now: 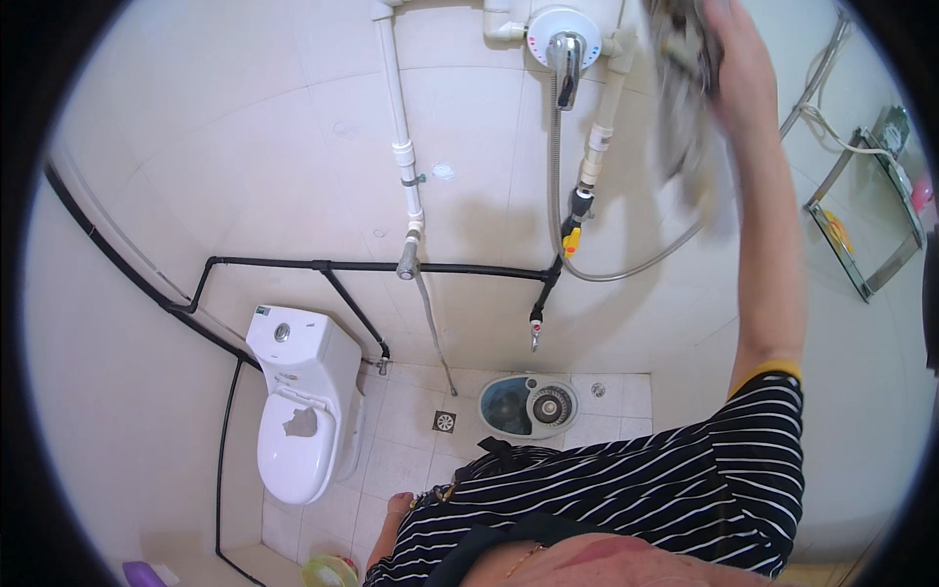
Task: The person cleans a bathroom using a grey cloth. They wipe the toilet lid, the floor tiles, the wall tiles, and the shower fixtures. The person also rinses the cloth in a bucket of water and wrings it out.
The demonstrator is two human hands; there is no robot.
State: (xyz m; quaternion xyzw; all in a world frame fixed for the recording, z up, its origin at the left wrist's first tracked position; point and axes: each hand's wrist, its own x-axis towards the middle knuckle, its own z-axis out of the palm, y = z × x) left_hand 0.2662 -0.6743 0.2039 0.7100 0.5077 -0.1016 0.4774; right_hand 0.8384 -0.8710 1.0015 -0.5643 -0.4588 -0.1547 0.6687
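Note:
My right hand (737, 66) is raised at the upper right, against a grey, stringy bundle (678, 81), perhaps a cloth or mop head. The bundle hangs down and is blurred, so its kind and my fingers' grip are unclear. It is just right of the white round shower mixer (546, 37) with its chrome lever. Low at the left, beside my striped shirt, a small part of what seems to be my left hand (400, 502) shows; its fingers cannot be made out.
A white toilet (293, 455) with a grey cloth (301, 423) on its lid stands at the left. A mop bucket (502, 407) with a spinner basket sits on the tiled floor below a small tap (536, 336). Black pipes (477, 270) cross the wall. A glass corner shelf (843, 249) is at the right.

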